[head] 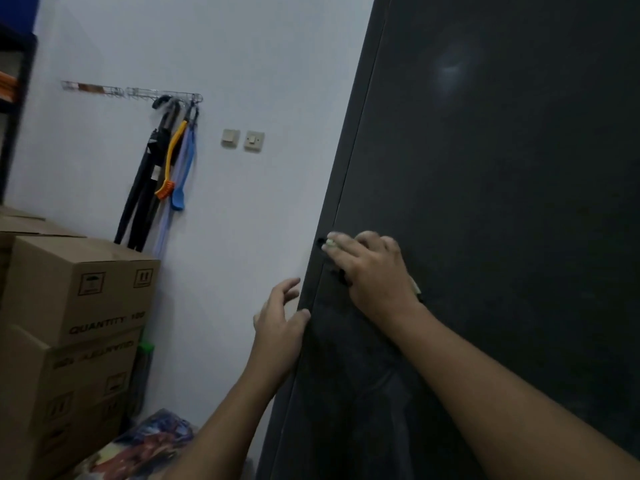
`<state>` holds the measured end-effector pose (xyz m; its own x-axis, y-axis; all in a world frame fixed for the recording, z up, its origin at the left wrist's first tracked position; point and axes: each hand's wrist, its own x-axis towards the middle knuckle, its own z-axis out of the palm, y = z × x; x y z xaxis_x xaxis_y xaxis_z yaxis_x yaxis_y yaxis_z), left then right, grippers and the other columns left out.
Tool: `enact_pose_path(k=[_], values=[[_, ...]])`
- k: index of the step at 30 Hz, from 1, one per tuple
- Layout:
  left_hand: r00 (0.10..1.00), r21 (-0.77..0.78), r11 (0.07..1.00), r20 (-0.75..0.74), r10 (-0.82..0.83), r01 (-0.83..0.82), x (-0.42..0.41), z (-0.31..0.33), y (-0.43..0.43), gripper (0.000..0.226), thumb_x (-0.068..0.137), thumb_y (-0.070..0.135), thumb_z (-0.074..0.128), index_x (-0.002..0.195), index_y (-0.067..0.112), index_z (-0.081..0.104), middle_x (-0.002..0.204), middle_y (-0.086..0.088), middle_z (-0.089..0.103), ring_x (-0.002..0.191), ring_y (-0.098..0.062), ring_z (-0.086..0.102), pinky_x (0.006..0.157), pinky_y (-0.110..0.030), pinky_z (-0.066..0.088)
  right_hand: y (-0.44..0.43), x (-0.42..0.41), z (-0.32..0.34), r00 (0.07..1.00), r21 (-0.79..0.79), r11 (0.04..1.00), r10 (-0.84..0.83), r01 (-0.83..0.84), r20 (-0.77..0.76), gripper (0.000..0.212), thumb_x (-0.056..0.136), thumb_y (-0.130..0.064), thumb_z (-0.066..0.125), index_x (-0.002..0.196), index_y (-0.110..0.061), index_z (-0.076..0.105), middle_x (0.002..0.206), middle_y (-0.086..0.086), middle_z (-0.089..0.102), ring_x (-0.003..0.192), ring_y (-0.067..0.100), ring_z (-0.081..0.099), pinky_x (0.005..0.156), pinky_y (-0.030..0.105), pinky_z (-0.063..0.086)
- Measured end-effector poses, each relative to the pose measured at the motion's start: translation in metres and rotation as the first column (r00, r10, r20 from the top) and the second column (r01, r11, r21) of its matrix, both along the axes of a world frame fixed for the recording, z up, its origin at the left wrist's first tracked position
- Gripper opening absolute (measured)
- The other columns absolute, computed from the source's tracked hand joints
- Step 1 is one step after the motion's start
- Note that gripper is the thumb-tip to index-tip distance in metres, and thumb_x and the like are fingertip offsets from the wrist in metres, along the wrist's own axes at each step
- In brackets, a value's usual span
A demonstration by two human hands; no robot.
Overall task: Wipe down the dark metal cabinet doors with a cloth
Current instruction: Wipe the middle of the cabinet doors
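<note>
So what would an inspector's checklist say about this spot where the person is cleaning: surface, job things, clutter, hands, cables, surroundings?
Surface: dark cabinet door, dull, with faint smears and one pale reflection.
Job's things: cloth, pale, mostly hidden under the right hand, pressed on the door near its left edge.
Clutter: stacked cardboard boxes; colourful bag low beside them.
Grips: left hand open, fingers spread, thumb on the cabinet's left edge; right hand flat on the cloth.
Cables: nothing seen.
Surroundings: white wall with two switches; wall rack holding black umbrellas, an orange brush and a blue brush.
</note>
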<state>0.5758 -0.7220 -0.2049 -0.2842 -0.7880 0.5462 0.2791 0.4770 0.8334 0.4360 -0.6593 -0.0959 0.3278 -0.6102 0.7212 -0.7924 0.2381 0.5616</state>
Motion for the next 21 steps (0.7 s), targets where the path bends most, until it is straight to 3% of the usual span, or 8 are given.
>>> enact_pose_path(k=[2,4,8,11,14,16,18,21], values=[[0.998,-0.031,0.998,0.010,0.054,-0.054,-0.002,0.011,0.001,0.040,0.093,0.020,0.054,0.112,0.056,0.049,0.116,0.024,0.055,0.125,-0.018,0.045,0.101,-0.046,0.046,0.001,0.001,-0.020,0.999,0.084,0.996,0.031,-0.029,-0.029,0.055,0.073,-0.011,0.067,0.125,-0.028,0.066,0.137,-0.009,0.060,0.103,0.022,0.056,0.082,0.041,0.044],[0.998,-0.040,0.998,0.025,0.053,-0.052,-0.009,0.021,0.006,0.034,0.092,0.025,0.052,0.106,0.055,0.053,0.117,0.014,0.059,0.118,-0.017,0.052,0.099,-0.045,0.049,0.004,-0.001,-0.038,0.999,0.146,0.988,0.050,-0.047,-0.019,0.052,0.071,-0.017,0.076,0.121,-0.029,0.067,0.134,-0.008,0.061,0.102,0.021,0.058,0.082,0.040,0.048],[0.996,-0.035,0.995,-0.003,0.094,-0.094,-0.033,0.027,0.031,0.045,0.099,0.021,0.045,0.143,0.032,0.047,0.141,-0.002,0.044,0.099,0.000,0.054,0.078,-0.010,0.046,0.014,-0.004,-0.058,0.998,0.167,0.984,-0.063,0.061,0.013,0.075,0.075,-0.029,0.078,0.143,-0.022,0.048,0.151,0.002,0.045,0.119,0.023,0.053,0.098,0.044,0.046],[0.994,-0.055,0.993,-0.049,0.098,-0.101,-0.053,0.028,0.055,0.050,0.105,0.022,0.039,0.154,0.028,0.031,0.148,0.002,0.040,0.096,0.011,0.046,0.068,-0.001,0.039,0.028,-0.008,-0.058,0.980,0.223,0.954,-0.201,0.198,-0.010,0.099,0.080,-0.036,0.073,0.157,-0.013,0.015,0.163,0.013,0.020,0.137,0.028,0.039,0.116,0.054,0.029],[0.982,-0.090,0.985,-0.130,0.138,-0.150,-0.071,0.026,0.076,0.051,0.105,0.034,0.037,0.155,0.029,0.026,0.149,0.004,0.035,0.110,0.005,0.046,0.077,-0.001,0.039,0.053,-0.017,-0.039,0.988,0.430,0.897,-0.141,0.102,0.061,0.093,0.093,-0.032,0.059,0.159,-0.016,-0.004,0.166,0.008,-0.008,0.152,0.022,0.004,0.123,0.047,-0.006],[0.975,-0.133,0.978,-0.179,0.135,-0.160,-0.083,0.023,0.086,0.057,0.103,0.044,0.034,0.156,0.028,0.024,0.152,0.003,0.030,0.127,-0.004,0.041,0.097,-0.011,0.039,0.075,-0.023,-0.017,0.968,0.601,0.797,-0.100,-0.061,0.230,0.097,0.088,-0.021,0.063,0.159,-0.019,-0.003,0.166,-0.002,-0.011,0.152,0.010,-0.013,0.121,0.036,-0.014],[0.973,-0.197,0.961,-0.164,0.161,-0.192,-0.096,0.024,0.088,0.061,0.102,0.046,0.033,0.156,0.021,0.022,0.155,-0.003,0.027,0.138,-0.011,0.033,0.111,-0.021,0.032,0.101,-0.032,0.002,0.955,0.634,0.766,-0.101,-0.105,0.280,0.096,0.084,-0.020,0.063,0.160,-0.023,0.005,0.167,-0.002,-0.001,0.151,0.006,-0.010,0.122,0.035,-0.011],[0.936,-0.322,0.879,-0.135,0.326,-0.352,-0.113,0.029,0.082,0.056,0.101,0.011,0.046,0.154,0.007,0.027,0.152,-0.013,0.031,0.136,-0.013,0.026,0.106,0.001,0.010,0.141,-0.066,0.028,0.970,0.434,0.901,-0.122,0.018,0.212,0.076,0.088,-0.030,0.054,0.157,-0.032,0.021,0.165,0.002,0.018,0.153,0.018,0.008,0.122,0.044,0.000]])
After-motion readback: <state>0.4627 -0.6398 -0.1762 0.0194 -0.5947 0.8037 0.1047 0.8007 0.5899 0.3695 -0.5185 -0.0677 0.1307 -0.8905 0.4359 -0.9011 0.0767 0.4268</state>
